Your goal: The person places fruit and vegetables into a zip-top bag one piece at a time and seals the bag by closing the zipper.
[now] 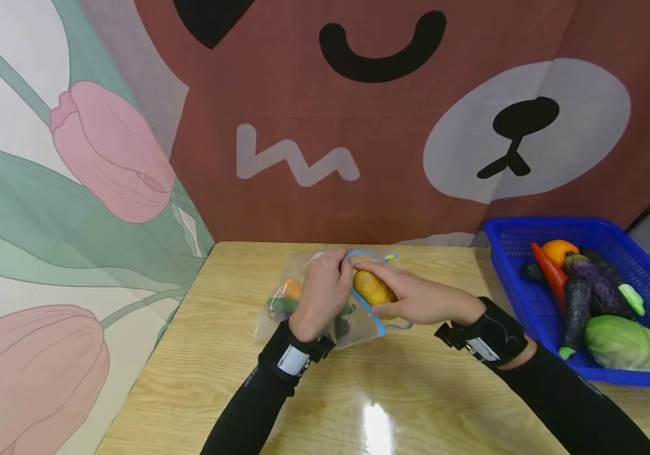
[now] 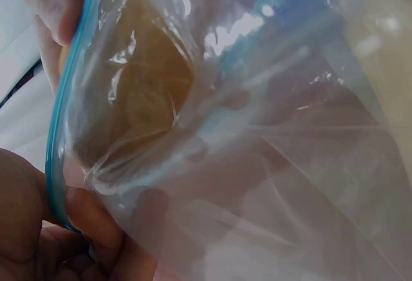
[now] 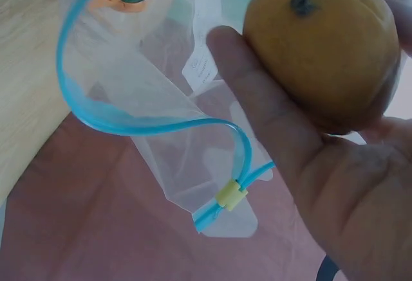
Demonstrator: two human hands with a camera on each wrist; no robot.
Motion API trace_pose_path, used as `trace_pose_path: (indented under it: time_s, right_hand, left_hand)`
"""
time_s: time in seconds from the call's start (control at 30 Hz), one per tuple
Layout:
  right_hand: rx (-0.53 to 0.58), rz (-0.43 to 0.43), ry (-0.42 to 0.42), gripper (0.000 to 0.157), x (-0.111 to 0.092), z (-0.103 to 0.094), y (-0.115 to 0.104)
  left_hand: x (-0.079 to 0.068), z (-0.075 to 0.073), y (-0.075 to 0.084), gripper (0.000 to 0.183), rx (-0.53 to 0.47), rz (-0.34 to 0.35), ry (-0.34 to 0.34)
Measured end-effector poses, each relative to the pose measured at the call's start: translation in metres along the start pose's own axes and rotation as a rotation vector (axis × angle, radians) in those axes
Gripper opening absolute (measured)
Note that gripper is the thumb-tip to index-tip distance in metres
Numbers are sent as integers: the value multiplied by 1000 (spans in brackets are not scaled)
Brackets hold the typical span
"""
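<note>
A clear zip bag [image 1: 380, 328] with a blue zip edge lies on the table, its mouth open to the right. My left hand [image 1: 325, 287] pinches the bag's edge between thumb and finger, as the left wrist view shows. In my right hand [image 1: 416, 292] is a yellow, oblong fruit [image 3: 322, 56] with a dark stem spot; its exact kind is unclear. The fruit is at the bag's mouth, partly behind the plastic in the left wrist view. Inside the bag are an orange item [image 1: 292, 288], a green one [image 1: 281, 307] and a dark one [image 1: 341, 327], partly hidden. A yellow slider [image 3: 232, 194] sits on the zip.
A blue basket [image 1: 558, 223] stands at the right of the wooden table [image 1: 234, 284]. It holds a cabbage [image 1: 626, 344], a red pepper [image 1: 551, 278], an orange [image 1: 560, 251], a purple eggplant [image 1: 595, 284] and dark long vegetables. A printed cloth [image 1: 302, 215] hangs behind the table.
</note>
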State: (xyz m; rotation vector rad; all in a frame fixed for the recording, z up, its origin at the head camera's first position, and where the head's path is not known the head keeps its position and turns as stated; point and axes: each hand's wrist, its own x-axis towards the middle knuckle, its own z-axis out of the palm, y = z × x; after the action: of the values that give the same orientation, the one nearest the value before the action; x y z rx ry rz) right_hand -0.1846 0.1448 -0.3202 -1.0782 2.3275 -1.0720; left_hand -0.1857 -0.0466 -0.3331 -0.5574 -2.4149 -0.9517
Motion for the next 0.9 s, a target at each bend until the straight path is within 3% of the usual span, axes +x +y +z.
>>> trace_pose_path:
  time_s: [0.2, 0.3, 0.6, 0.77, 0.9]
  right_hand:
    - [173, 85, -77, 74, 7, -4, 6]
    - [193, 127, -74, 72, 10, -5, 8]
    - [12, 87, -48, 75, 31, 3, 2]
    - [-62, 50, -85, 61, 42, 9, 4]
    - [-156, -47, -93, 45, 51, 14, 9]
  left_hand:
    - [0, -2, 1, 25, 5, 1, -17]
    - [0, -3, 2, 24, 3, 3, -26]
    - [0, -6, 3, 22, 24, -4, -19]
    - [0, -10, 5, 21, -13, -1, -22]
    - [-1, -11, 7, 24, -22, 21, -19]
